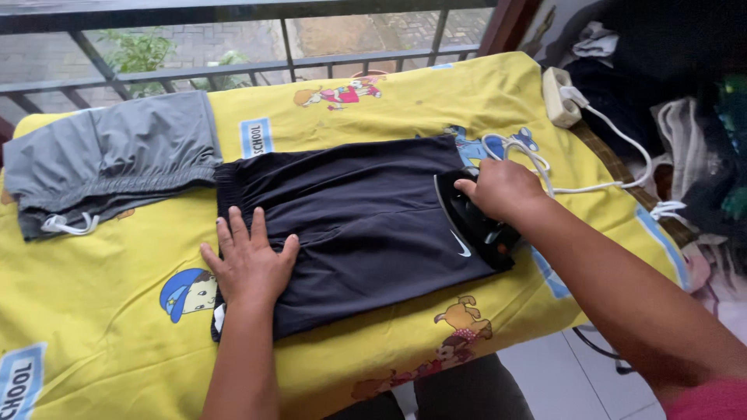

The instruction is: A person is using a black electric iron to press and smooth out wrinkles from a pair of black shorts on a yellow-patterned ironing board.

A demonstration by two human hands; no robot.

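Surface: yellow cartoon-print cloth (117, 311) spread over a padded board, beside a metal balcony railing (288, 47) with paving and green plants beyond it.
Printed signs: blue-bordered rectangular label panels sit on the cloth, one just above the dark garment's waistband (255, 137), one at the lower left corner (17, 383); cartoon figures show at the top middle, lower left and lower right.
Black shorts: black shorts (350, 225) lie flat in the middle of the cloth, waistband to the left, a small white emblem near the right hem.
Grey shorts: grey shorts (109, 155) lie folded at the upper left, a white drawstring showing, their edge touching the black pair.
Left hand: left hand (249, 260) rests palm down on the lower left part of the black shorts, fingers spread open and flat.
Right hand: right hand (502, 189) has its fingers curled closed around the handle of a dark iron (475, 225), which sits on the right edge of the black shorts.
Cord: white cord (560, 175) loops from the iron to a white power strip (559, 97) at the board's upper right.
Right side: heap of dark and pale clothes (669, 101).
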